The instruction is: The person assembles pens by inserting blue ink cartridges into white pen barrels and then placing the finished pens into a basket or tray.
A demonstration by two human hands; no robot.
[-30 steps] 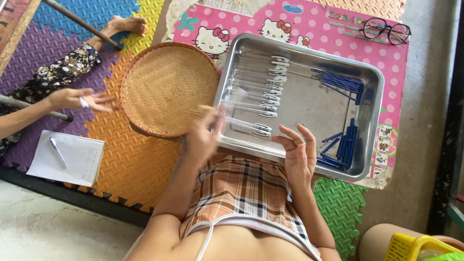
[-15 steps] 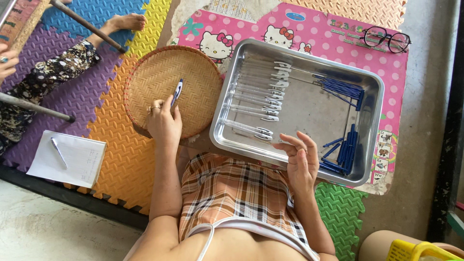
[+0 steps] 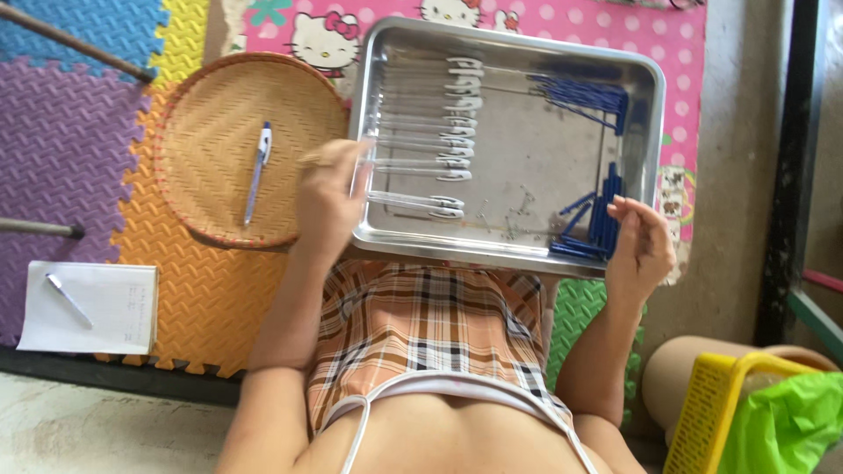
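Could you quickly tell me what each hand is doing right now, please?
Left hand: over the rectangular steel tray's edge; grip cannot be told.
Right hand: open, beside blue pen parts.

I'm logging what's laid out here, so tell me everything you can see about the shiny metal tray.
The rectangular silver metal tray has a rolled rim and rounded corners, and looks like stainless steel. It lies flat on the pink patterned foam mat, in front of the person. Inside, clear pen barrels with white ends lie in a row at the left, blue pen parts sit in clusters at the right, and tiny pieces are scattered mid-floor. The left hand is over its left edge; the right hand is at its near right corner.
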